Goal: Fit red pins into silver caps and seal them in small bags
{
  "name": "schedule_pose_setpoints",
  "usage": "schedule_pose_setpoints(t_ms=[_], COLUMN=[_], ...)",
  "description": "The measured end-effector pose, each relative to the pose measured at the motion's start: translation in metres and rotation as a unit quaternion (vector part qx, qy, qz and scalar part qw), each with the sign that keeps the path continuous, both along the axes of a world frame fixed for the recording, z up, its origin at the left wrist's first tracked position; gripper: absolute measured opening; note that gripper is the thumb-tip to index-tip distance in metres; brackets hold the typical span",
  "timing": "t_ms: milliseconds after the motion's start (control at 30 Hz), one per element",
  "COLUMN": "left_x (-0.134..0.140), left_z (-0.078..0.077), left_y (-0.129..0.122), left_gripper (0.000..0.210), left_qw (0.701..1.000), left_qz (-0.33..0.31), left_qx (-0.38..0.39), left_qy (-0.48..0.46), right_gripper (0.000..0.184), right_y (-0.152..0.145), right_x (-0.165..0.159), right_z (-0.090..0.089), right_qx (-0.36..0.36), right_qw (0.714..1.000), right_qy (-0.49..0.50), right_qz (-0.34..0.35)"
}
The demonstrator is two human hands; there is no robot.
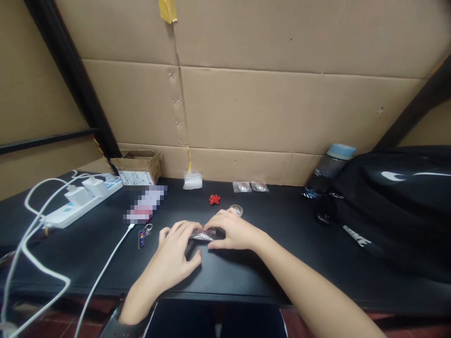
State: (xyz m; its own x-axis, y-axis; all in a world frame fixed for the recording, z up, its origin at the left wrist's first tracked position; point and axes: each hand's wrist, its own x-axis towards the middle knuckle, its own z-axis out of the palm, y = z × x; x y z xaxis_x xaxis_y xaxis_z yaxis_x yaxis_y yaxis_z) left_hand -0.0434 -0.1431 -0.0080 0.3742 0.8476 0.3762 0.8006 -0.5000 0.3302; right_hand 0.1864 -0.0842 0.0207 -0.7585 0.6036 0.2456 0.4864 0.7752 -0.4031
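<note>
A small clear plastic bag (203, 234), shiny and creased, lies on the black desk between my two hands. My left hand (176, 253) touches the bag's left end with its fingertips, the thumb held apart below it. Around the right end, my right hand (230, 231) has its fingers and thumb closed on the bag. What is inside the bag I cannot make out. Just beyond my right fingers is a round, silvery clear disc (237, 210), partly covered by that hand. A red knotted ornament (214, 199) sits farther back.
Two bagged round pieces (243, 187) and a stack of clear bags (192, 180) lie along the cardboard wall. At left are a power strip (84, 202), white cables, a small carton (141, 164) and a keychain (142, 237). A bottle (326, 171) and black backpack (398, 211) stand right.
</note>
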Motion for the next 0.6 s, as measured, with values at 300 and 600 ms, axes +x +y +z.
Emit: schedule_pose_setpoints(t_ms=[300,600], left_x=[-0.006,-0.007], left_z=[-0.008,-0.005], left_y=[0.013,0.013], left_gripper=[0.023,0.022], left_qw=[0.997,0.990], left_qz=[0.077,0.119], left_qx=[0.012,0.009], left_qy=[-0.025,-0.071], right_gripper=[0.039,0.030], right_y=[0.001,0.003], right_x=[0.001,0.002], right_z=[-0.001,0.002], right_qx=[-0.056,-0.106], right_qw=[0.997,0.990], right_qy=[0.045,0.091], right_qz=[-0.029,-0.029])
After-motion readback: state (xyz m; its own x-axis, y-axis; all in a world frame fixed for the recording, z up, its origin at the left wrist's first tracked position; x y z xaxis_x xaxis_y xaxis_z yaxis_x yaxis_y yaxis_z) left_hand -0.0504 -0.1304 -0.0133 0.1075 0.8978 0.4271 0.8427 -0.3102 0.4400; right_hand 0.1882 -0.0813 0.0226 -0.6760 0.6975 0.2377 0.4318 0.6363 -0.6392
